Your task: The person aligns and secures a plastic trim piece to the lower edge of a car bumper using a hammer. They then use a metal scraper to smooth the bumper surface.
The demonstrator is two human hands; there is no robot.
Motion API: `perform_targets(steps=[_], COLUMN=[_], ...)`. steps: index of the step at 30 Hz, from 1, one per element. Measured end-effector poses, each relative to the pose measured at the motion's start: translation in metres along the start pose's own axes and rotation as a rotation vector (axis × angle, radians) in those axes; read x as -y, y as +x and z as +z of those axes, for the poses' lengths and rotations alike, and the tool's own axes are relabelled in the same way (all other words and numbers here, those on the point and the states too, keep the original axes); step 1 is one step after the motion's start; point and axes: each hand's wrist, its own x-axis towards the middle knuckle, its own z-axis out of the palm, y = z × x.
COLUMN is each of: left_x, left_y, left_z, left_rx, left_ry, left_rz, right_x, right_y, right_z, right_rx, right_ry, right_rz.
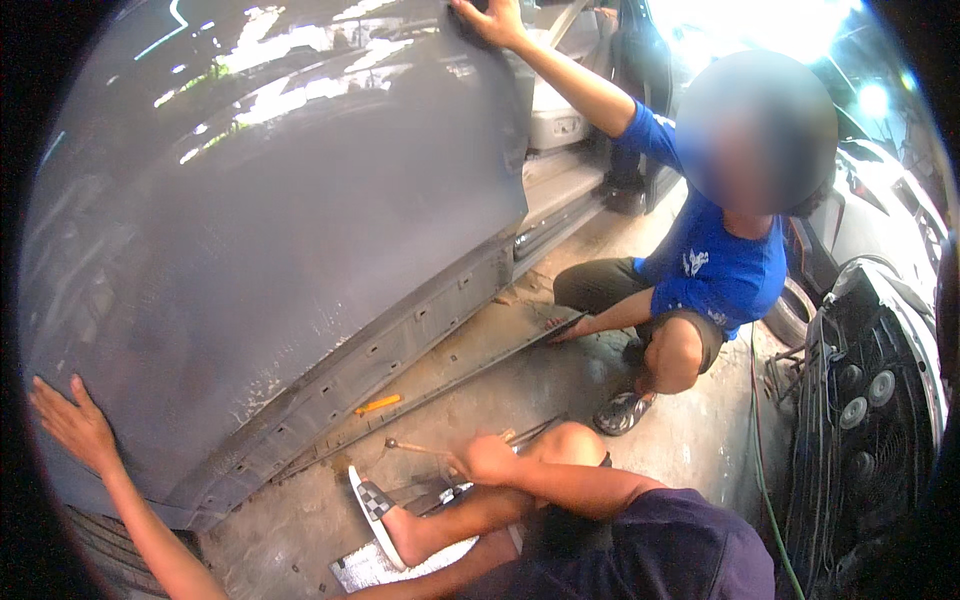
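Note:
My left hand (75,425) lies flat with spread fingers on the lower part of a dark grey car side panel (290,230). In my right hand (487,460), closed above my bent leg, is a thin-handled tool (415,447) with a small rounded head; its exact kind is unclear. Below the panel runs the car's sill (370,350). A co-worker in a blue shirt (715,265) crouches opposite, one hand (492,20) on the panel's upper part. The other hand (570,328) is at the end of a long dark strip (480,362) near the floor.
An orange-handled tool (378,404) lies beside the strip. A silvery sheet (400,567) is under my checkered shoe (376,503). At the right stands a black car front part (865,420), with a hose (762,470) on the floor and a tyre (790,312) behind.

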Motion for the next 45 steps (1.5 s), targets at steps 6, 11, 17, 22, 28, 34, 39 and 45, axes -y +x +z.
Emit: perform_targets(steps=[6, 11, 17, 22, 28, 34, 39, 45], left_x=[-0.031, -0.044, -0.049, -0.038, 0.011, 0.018, -0.007, -0.017], left_y=[-0.008, -0.043, -0.086, -0.084, -0.013, 0.049, 0.027, -0.001], left_z=[-0.045, -0.065, -0.077, -0.079, -0.043, -0.017, -0.038, -0.060], left_rx=[0.027, 0.077, 0.135, 0.169, 0.154, 0.074, 0.067, 0.144], left_ry=[-0.051, -0.064, -0.041, -0.017, 0.039, 0.034, -0.021, -0.094], left_rz=[-0.056, -0.105, -0.161, -0.148, -0.128, -0.048, -0.051, -0.064], right_x=[0.013, 0.012, 0.011, 0.016, 0.012, 0.012, 0.013, 0.012], right_y=[-0.002, -0.006, -0.011, -0.016, -0.014, -0.014, -0.014, -0.010], right_z=[-0.001, 0.003, 0.001, -0.001, 0.005, 0.009, 0.008, 0.014], right_rx=[-0.029, -0.039, -0.025, 0.093, 0.097, 0.068, 0.044, 0.099], right_ry=[0.050, 0.002, 0.010, -0.042, -0.041, 0.020, -0.006, -0.062], right_rz=[-0.002, -0.056, -0.143, -0.117, -0.179, -0.136, -0.183, -0.170])
